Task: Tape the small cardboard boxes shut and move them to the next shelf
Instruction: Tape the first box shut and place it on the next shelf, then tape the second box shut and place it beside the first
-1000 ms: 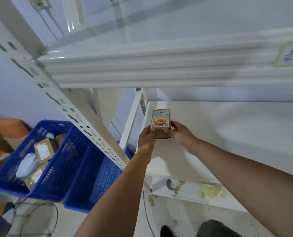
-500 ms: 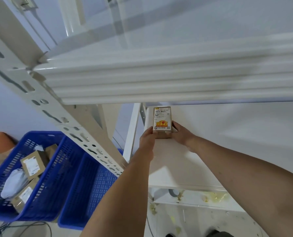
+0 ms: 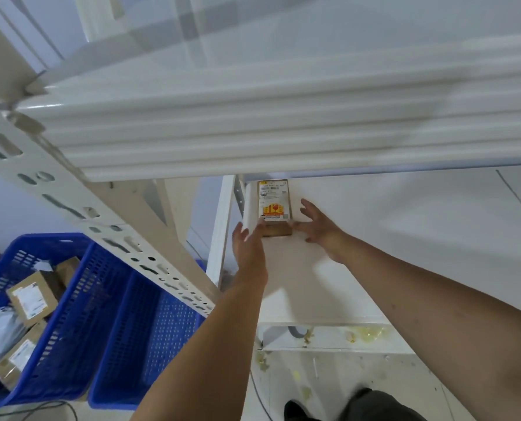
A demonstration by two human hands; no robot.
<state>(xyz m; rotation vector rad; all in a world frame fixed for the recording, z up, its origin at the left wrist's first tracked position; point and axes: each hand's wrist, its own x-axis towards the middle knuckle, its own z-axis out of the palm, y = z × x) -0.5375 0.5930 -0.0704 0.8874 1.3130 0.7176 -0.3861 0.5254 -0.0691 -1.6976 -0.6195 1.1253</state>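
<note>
The small cardboard box (image 3: 275, 205) lies label-up on the white shelf (image 3: 389, 238), in its far-left corner. My left hand (image 3: 248, 244) is at 7 o'clock of it, fingers straight, tips at its near corner. My right hand (image 3: 318, 226) is at 4 o'clock, fingers spread, gripping nothing. I judge the placing step nearly done. Next I must draw both hands away without dragging the box.

The box (image 3: 275, 202) lies at the shelf's (image 3: 389, 244) back-left corner, its near end between left hand (image 3: 248, 249) and right hand (image 3: 320, 227).
</note>
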